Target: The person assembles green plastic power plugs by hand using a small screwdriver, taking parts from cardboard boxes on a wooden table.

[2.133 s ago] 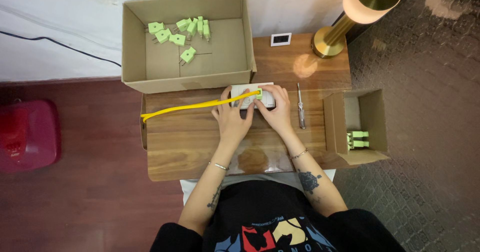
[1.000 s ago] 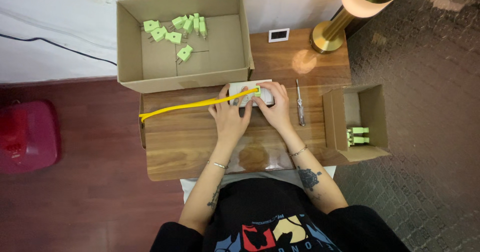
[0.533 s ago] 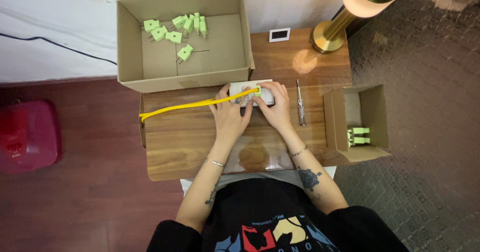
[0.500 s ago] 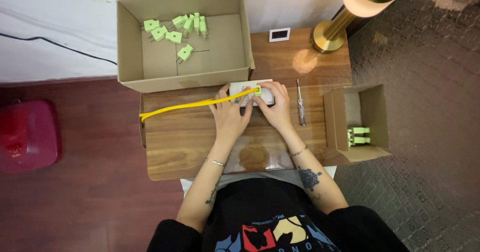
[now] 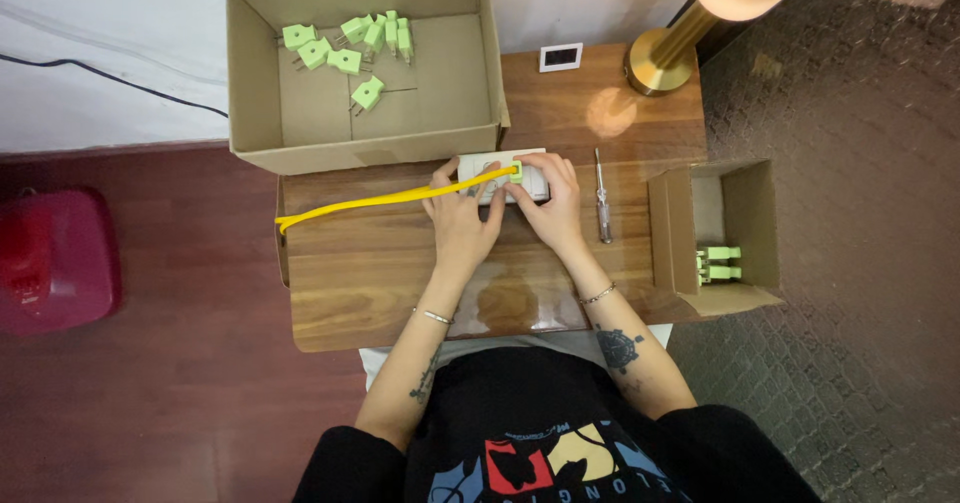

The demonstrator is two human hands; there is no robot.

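Observation:
A white power strip [image 5: 497, 162] lies on the wooden table [image 5: 370, 273], just in front of the big cardboard box. A yellow cable [image 5: 380, 200] runs from it to the table's left edge. A light green plug [image 5: 516, 172] sits on the strip where the cable ends. My left hand [image 5: 460, 218] rests over the strip's left part and the cable, holding the strip down. My right hand [image 5: 548, 198] covers the strip's right part, with its fingertips pinched on the green plug. Much of the strip is hidden under my fingers.
A large open cardboard box [image 5: 255, 83] at the back holds several loose green plugs [image 5: 348, 45]. A screwdriver [image 5: 601, 208] lies right of my right hand. A small open box [image 5: 760, 233] at the right edge holds green plugs [image 5: 720, 263]. A brass lamp [image 5: 665, 53] and a small white display [image 5: 560, 57] stand behind.
Both hands have stayed on the power strip with only slight finger movement. The view has shifted a little.

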